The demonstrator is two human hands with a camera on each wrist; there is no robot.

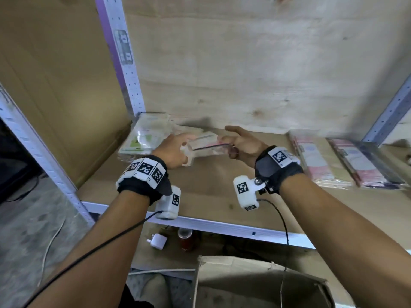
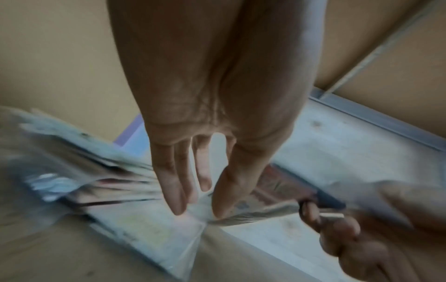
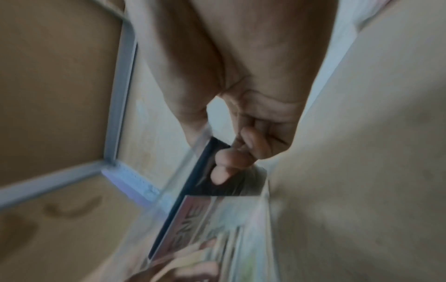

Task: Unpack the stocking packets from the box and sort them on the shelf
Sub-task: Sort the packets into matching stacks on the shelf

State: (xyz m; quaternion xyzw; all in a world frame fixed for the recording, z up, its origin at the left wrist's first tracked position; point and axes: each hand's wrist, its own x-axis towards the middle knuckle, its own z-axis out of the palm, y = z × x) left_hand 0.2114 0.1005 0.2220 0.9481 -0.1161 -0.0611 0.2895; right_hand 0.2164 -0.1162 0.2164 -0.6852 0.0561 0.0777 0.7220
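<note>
Between both hands, above the cardboard shelf (image 1: 206,196), is a small stack of clear stocking packets (image 1: 205,144). My right hand (image 1: 229,141) pinches its right end, fingers curled round the dark header (image 3: 200,181) of the stocking packets (image 3: 212,219). My left hand (image 1: 184,141) is at the stack's left end; in the left wrist view the left hand (image 2: 200,208) has straight fingers whose tips touch the blurred packets (image 2: 253,217). A pile of green-printed packets (image 1: 146,134) lies in the shelf's back left corner. Pink packet piles (image 1: 315,158) lie at the right. The open cardboard box (image 1: 255,283) stands below.
A plywood back wall (image 1: 244,74) and perforated metal uprights (image 1: 124,63) bound the shelf, and a metal rail (image 1: 222,227) runs along its front edge. On the lower level sit a white plug (image 1: 158,241) and a red jar (image 1: 186,238).
</note>
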